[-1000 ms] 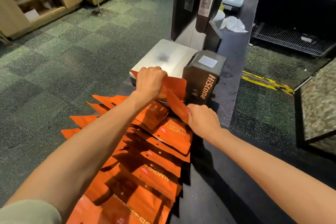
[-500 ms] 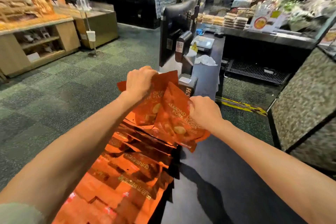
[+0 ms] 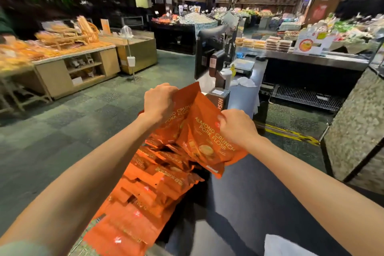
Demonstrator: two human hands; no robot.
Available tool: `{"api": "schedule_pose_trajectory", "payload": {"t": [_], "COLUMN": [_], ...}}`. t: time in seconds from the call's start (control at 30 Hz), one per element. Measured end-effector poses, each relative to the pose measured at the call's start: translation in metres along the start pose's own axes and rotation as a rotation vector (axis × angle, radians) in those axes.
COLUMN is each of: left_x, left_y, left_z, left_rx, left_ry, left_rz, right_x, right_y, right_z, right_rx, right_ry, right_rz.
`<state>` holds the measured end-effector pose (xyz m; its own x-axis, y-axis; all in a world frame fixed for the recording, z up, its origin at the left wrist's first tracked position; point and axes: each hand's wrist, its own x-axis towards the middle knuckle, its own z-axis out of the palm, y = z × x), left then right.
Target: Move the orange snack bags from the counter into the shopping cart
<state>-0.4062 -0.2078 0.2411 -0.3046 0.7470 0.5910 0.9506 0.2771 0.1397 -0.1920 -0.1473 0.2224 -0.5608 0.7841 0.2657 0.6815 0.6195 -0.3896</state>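
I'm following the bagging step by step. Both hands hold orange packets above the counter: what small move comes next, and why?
Probably carry both away toward the cart, which is not in view: the left hand and right hand each grip an orange foil snack bag, already lifted clear of the row of orange bags.

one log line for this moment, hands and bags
left hand: grips orange bag | right hand: grips second bag | rest on counter | cart unseen

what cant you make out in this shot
- Shopping cart: nowhere in the head view.
- Left hand's grip: fingers hidden behind its glossy orange snack bag.
- Row of orange snack bags on the dark counter: count unclear, overlapping, nearest blurred.
- Bakery shelves: motion-blurred.
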Motion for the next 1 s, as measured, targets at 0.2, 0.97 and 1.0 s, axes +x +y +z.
{"api": "schedule_pose_trajectory", "payload": {"t": [0.2,0.97,1.0], "left_x": [-0.081,-0.359,-0.368], "left_y": [0.02,-0.054,-0.061], "left_z": [-0.058,-0.249,-0.259], "left_rx": [-0.022,0.167,0.183], "left_ry": [0.014,0.173,0.179], "left_rz": [-0.131,-0.69,-0.716], "right_x": [-0.072,-0.227,-0.229], "right_y": [-0.013,-0.196,-0.209], "right_z": [-0.017,0.044,0.049], "right_rx": [0.045,0.259,0.259], "right_ry": [-0.033,-0.36,-0.376], "right_rz": [-0.097,-0.575,-0.599]}}
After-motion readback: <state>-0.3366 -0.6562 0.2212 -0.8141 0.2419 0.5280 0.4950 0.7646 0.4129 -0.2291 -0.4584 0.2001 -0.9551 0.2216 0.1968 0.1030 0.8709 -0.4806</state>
